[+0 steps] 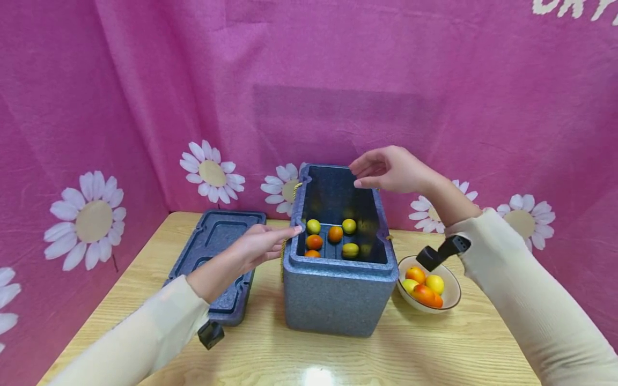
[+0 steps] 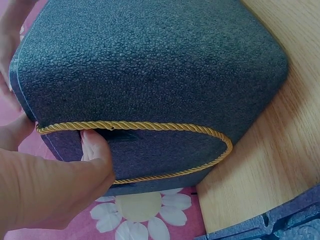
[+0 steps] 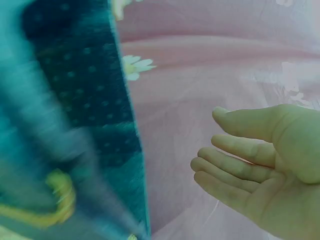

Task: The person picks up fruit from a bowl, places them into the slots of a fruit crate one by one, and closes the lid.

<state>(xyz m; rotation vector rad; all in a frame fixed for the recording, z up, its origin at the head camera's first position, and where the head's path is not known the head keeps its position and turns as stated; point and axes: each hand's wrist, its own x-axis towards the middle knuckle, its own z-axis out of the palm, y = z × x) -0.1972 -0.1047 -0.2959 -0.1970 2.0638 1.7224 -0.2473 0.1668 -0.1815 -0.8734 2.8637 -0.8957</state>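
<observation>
A dark grey foam box stands uncovered, with several small yellow and orange fruits on its ribbed floor. My left hand touches the box's left rim, and its lower fingers rest against the outer wall. In the left wrist view, a digit of that hand reaches the recess beside the gold rope handle. Over the far right corner of the box, my right hand hovers with loosely bent fingers and nothing in them. The right wrist view shows its fingers spread slightly apart, beside the box.
On the wooden table, the box's grey lid lies left of the box. A white bowl of yellow and orange fruits stands close to its right side. A pink cloth with daisies hangs behind and to the left.
</observation>
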